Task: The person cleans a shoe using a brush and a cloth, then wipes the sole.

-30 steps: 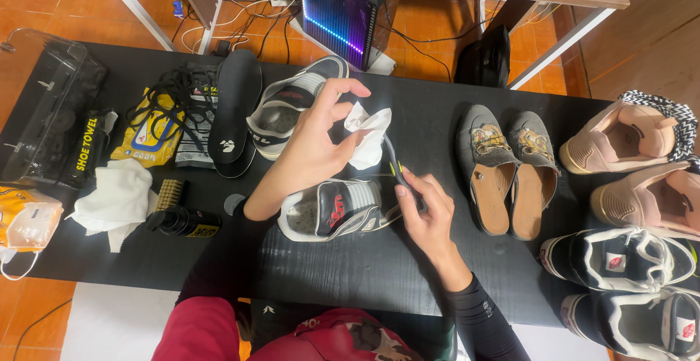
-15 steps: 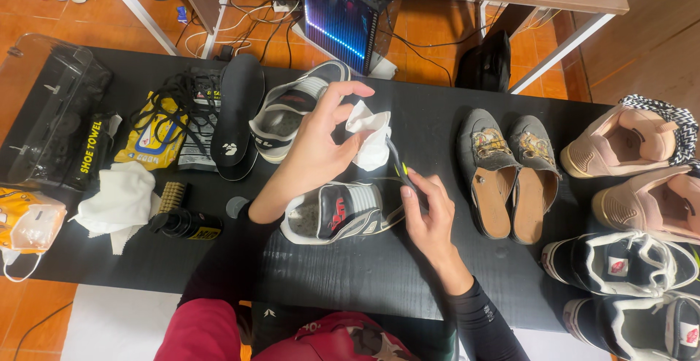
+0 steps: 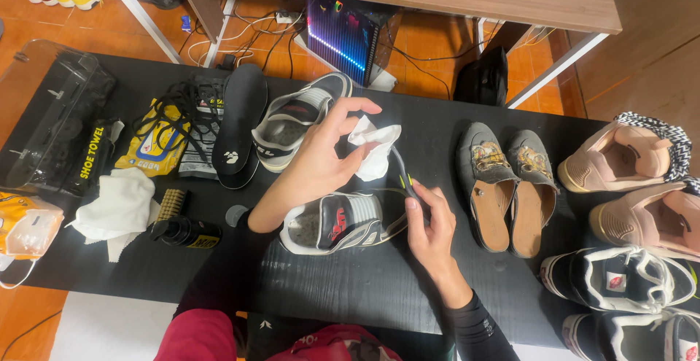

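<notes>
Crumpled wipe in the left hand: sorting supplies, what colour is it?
White crumpled wipe, head view.

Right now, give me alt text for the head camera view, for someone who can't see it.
Over a black table, a person's left hand presses a crumpled white wipe to a dark strap that the right hand pinches, above a grey sneaker. More shoes, including grey slip-ons, a black insole, a white cloth and a brush lie around.

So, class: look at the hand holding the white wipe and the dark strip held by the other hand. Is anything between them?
Nothing visible. The left hand pinches the white wipe right against the dark strip, whose lower end the right hand holds above the grey sneaker. Wipe and strip appear to touch.
</notes>
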